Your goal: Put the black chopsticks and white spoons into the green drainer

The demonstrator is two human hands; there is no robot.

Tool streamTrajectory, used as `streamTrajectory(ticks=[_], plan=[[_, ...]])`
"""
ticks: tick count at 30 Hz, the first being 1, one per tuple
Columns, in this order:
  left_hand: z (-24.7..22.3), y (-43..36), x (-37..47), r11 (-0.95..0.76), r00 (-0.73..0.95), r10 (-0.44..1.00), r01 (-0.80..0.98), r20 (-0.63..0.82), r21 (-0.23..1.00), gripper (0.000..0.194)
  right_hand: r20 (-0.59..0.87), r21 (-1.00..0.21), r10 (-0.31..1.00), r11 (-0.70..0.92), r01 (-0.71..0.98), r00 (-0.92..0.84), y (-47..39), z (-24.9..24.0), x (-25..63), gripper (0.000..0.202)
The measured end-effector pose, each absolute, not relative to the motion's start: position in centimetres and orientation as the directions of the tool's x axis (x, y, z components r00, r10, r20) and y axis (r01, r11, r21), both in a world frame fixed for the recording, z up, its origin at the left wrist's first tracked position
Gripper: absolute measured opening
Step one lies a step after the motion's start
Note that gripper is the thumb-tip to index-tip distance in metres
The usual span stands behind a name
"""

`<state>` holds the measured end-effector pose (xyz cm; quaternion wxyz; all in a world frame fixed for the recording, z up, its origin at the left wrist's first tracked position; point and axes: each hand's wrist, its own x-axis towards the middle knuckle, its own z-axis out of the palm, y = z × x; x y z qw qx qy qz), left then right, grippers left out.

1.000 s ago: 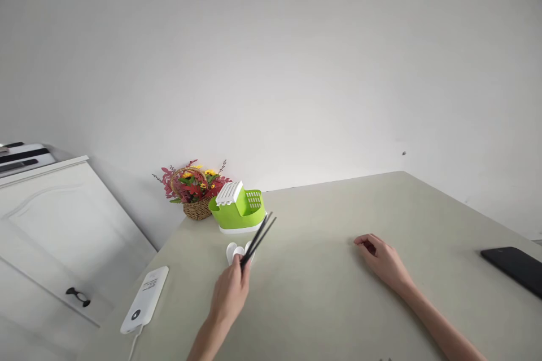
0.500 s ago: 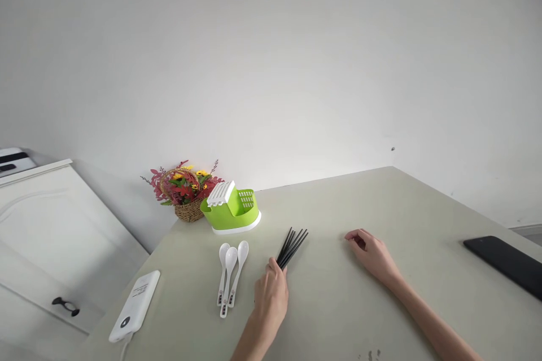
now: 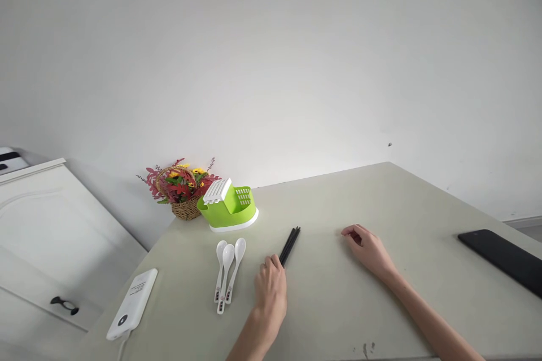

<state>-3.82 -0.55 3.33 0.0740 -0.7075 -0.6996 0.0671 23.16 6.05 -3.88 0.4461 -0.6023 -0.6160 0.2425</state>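
Observation:
My left hand [image 3: 271,287] is closed around a bundle of black chopsticks [image 3: 290,245], whose far ends stick out beyond my fingers, close together, low over the table. Its fingertips are hidden behind the back of the hand. My right hand [image 3: 365,247] rests on the table to the right, fingers loosely curled, apart from any object; nothing shows in it. Three white spoons [image 3: 228,259] lie side by side left of my left hand. Behind them stands a green utensil holder [image 3: 228,211] with a white slatted top and white base.
A wicker basket of flowers [image 3: 185,210] stands beside the holder at the wall. At the table's left edge lies a white power bank [image 3: 133,304] with a cable. A black phone [image 3: 502,256] lies at the right. A white cabinet [image 3: 55,237] stands left of the table.
The chopsticks, fanned out before, are now gathered into a tight bundle in my left hand. My right hand has stayed in place. The view has shifted slightly.

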Motion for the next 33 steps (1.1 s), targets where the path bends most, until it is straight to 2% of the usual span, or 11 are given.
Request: streamTrajectory(ticks=[5, 10, 12, 15, 19, 22, 27, 33], plan=[[3.1, -1.3, -4.1, -0.009, 0.034, 0.993, 0.976, 0.111, -0.219, 0.018, 0.255, -0.841, 0.959, 0.156, 0.519, 0.125, 6.1, -3.9, 23.1, 0.024], [3.7, -1.6, -6.7, -0.061, 0.134, 0.922, 0.977, 0.362, -0.207, 0.03, 0.258, -0.839, 0.958, 0.158, 0.52, 0.125, 6.2, -4.1, 23.1, 0.024], [3.8, -1.4, -8.7, -0.01, 0.098, 0.887, 0.981, 0.452, -0.193, 0.036, 0.257, -0.838, 0.959, 0.157, 0.523, 0.123, 6.2, -4.2, 23.2, 0.024], [3.5, -1.3, -12.3, 0.155, -0.024, 0.856, 0.965, 0.516, -0.212, 0.046, 0.255, -0.837, 0.959, 0.154, 0.525, 0.125, 6.2, -4.3, 23.2, 0.024], [2.9, -1.7, -15.9, 0.326, -0.184, 0.866, 0.913, 0.465, -0.245, 0.063, 0.251, -0.837, 0.959, 0.146, 0.527, 0.133, 6.1, -4.2, 23.2, 0.024], [2.9, -1.8, -17.2, 0.372, -0.261, 0.887, 0.893, 0.382, -0.254, 0.064, 0.249, -0.837, 0.959, 0.141, 0.528, 0.138, 6.1, -4.1, 23.3, 0.024], [3.1, -1.6, -17.3, 0.333, -0.234, 0.915, 0.9, 0.329, -0.283, 0.048, 0.241, -0.839, 0.961, 0.137, 0.527, 0.133, 6.0, -4.0, 23.4, 0.025], [2.8, -1.5, -16.9, 0.255, -0.169, 0.94, 0.925, 0.297, -0.283, 0.044, 0.24, -0.839, 0.962, 0.14, 0.525, 0.127, 6.0, -3.9, 23.3, 0.024]])
